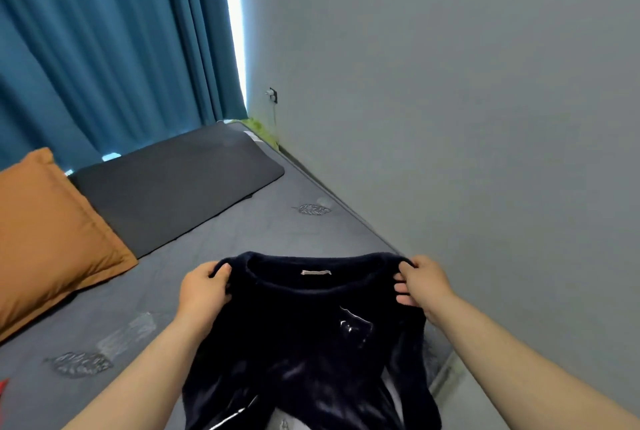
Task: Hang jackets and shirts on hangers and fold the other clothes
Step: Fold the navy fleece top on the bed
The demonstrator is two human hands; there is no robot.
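**Sweater held up by both shoulders above a bed**

Sweater (304, 336), dark navy and fuzzy, is hanging from 2 hands in the lower middle of the view, its round neckline facing up and a small pale label (316, 272) showing inside the back of the collar. The left hand (202, 291) is gripping the left shoulder of the garment, fingers curled over the fabric edge with the thumb on top. The right hand (420, 282) is gripping the opposite shoulder in the same way, its fingertips showing against the dark cloth. Both forearms are reaching in from the bottom corners of the frame. The body of the sweater is draping downward between the arms, and faint pale markings are showing on its chest; whether its lower hem is touching the bed cannot be told, since it is running out of the frame.

The bed (242, 228), covered in a grey sheet printed with leaf motifs, is lying beneath and beyond the garment. An orange pillow (52, 239) is resting at the left, just beside a dark grey pillow (173, 183) at the head of the bed. Teal curtains (104, 48) are hanging behind the pillows, with a strip of daylight showing at their right edge. A grey wall (450, 83) is running along the right side of the bed, and a wall socket (272, 94) with a plug and cord is sitting low on it near the corner.
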